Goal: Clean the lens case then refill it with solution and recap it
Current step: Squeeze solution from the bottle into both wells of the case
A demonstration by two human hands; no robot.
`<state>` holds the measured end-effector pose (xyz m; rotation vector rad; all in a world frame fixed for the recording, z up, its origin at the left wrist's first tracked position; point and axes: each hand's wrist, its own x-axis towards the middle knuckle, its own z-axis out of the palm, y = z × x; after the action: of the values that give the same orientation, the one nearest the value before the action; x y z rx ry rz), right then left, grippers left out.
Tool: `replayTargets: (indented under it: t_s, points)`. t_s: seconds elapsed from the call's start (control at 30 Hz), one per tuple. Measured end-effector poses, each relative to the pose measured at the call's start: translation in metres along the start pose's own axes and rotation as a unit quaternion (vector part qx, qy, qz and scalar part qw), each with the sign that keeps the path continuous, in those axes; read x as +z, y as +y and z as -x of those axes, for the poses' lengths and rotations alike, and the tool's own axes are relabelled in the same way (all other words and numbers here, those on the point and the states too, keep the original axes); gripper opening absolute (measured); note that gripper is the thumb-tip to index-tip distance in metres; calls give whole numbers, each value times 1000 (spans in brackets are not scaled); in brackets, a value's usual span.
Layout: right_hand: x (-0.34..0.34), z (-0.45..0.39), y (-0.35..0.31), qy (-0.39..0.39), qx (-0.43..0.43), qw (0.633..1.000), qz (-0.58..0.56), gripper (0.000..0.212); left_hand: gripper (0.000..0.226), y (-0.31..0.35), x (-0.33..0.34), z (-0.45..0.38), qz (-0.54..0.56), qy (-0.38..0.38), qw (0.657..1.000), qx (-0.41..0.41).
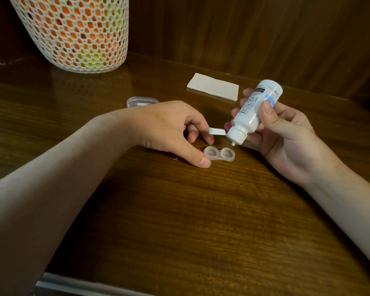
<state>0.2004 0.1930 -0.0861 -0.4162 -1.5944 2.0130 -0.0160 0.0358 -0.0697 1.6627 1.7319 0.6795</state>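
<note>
A dark, glossy wooden table (179, 221) fills the near view, backed by wood panelling. On it lies the uncapped clear lens case (219, 154), its long axis running left to right, both wells facing up. The left hand (171, 127) steadies it, thumb tip touching its left end, fingers loosely curled. The right hand (286, 135) grips the white solution bottle (254, 110), tilted nozzle-down just above the right well, flip cap open. Farther back sit a clear lid (142, 101), a folded tissue (214, 86) and a mesh basket (77, 33).
</note>
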Motion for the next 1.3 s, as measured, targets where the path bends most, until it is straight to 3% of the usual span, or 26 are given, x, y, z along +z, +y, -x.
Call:
replayTargets:
  t_s: [0.37, 0.73, 1.0, 1.3]
  points:
    - [-3, -5, 2, -14, 8, 1000, -4, 59, 37, -1, 0, 0, 7, -1, 1000, -1]
    - [0, -3, 1, -11, 12, 1000, -1, 45, 43, 0, 1, 0, 4, 5, 1000, -1]
    - [1, -1, -1, -13, 2, 1000, -4, 49, 39, -2, 0, -2, -4, -1, 1000, 3]
    - [9, 4, -10, 24, 20, 987, -156, 48, 43, 0, 1, 1, 21, 8, 1000, -12]
